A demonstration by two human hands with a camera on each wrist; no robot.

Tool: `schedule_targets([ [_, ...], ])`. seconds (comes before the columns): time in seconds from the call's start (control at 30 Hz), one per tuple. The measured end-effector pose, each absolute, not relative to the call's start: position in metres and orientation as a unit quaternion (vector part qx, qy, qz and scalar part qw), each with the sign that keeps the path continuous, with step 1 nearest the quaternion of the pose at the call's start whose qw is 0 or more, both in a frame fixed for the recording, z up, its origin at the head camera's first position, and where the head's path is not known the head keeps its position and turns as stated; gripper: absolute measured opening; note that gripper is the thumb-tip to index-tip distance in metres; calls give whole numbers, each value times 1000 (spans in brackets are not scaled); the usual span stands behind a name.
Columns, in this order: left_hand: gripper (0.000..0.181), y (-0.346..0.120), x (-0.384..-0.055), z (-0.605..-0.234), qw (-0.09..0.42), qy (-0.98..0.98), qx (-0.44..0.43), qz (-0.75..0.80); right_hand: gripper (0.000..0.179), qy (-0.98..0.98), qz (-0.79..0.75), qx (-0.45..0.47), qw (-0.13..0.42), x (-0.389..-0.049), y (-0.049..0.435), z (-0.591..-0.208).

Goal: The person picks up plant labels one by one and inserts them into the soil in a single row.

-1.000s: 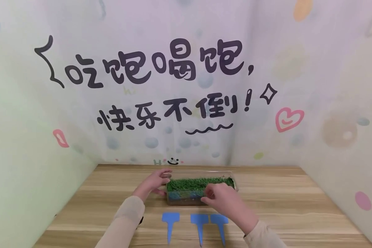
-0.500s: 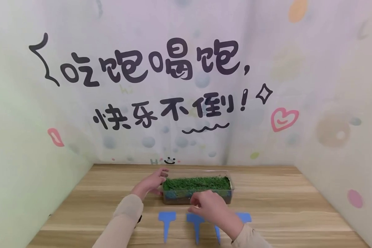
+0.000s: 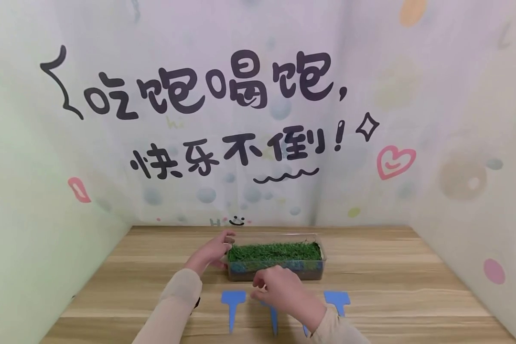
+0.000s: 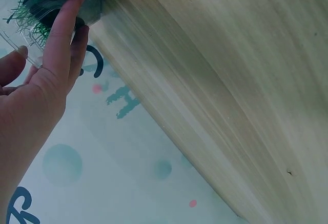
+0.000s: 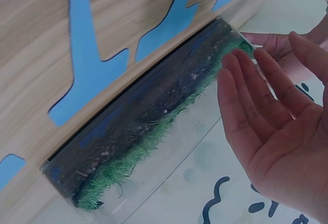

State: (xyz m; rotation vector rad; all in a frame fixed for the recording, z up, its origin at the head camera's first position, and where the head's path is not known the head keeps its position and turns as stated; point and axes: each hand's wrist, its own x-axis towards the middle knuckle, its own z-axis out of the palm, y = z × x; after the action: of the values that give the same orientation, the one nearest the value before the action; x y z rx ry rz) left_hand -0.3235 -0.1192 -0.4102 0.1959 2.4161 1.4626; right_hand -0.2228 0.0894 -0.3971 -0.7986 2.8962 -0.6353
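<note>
A clear box (image 3: 275,275) holds dark soil and a strip of green grass (image 3: 275,253) on top. At its left end is my left hand (image 3: 210,251); in the left wrist view its straight fingers (image 4: 59,44) lie against the box's end, thumb by the rim. My right hand (image 3: 281,289), with loosely bent fingers and nothing in them, hovers before the box's front wall. It covers part of a blue T-shaped plant label (image 3: 274,320). Another blue label (image 3: 233,303) lies to its left, and a further label (image 3: 337,298) to its right.
The labels lie in a row on the wood-grain table (image 3: 391,282), heads toward the box, points toward me. Behind the table hangs a white printed backdrop (image 3: 241,200) with black lettering. Pale side walls flank both table edges.
My right hand has moved left and down, away from the grass, uncovering the rightmost blue label and covering the head of a middle one. My left hand has stayed at the box's end.
</note>
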Motion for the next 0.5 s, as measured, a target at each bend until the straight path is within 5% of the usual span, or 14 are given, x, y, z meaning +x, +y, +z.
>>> schedule_targets([
  [0.5, 45, -119, -321, -408, 151, 848, 69, 504, 15, 947, -189, -259, 32, -218, 82, -398],
])
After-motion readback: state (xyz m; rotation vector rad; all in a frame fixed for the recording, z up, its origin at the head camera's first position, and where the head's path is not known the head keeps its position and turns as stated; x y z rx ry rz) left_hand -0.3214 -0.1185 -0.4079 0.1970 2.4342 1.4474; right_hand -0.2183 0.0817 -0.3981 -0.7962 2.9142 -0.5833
